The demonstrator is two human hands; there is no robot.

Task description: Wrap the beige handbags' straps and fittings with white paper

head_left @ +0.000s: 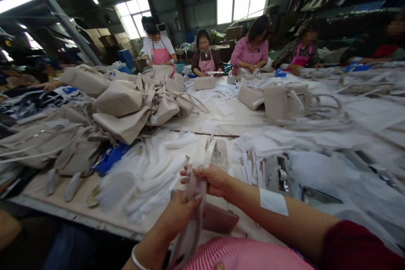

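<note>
A long pale bag strap (193, 204), which looks partly wrapped in thin white material, runs up from my lap between my hands. My left hand (182, 213) is closed around its lower part, thumb on top. Farther along, my right hand (213, 179) pinches the same strap, its fingers curled behind it. Below my hands a taupe flat piece (220, 219), perhaps part of a bag, lies at the table edge, partly hidden. White tissue-like strips (142, 173) are heaped left of my hands.
A large pile of beige handbags (123, 101) rises at the left, with a blue tape dispenser (110, 158) beside it. A phone-like dark rectangle (321, 196) lies right. Several co-workers, one in a checked shirt (251, 52), stand across the table.
</note>
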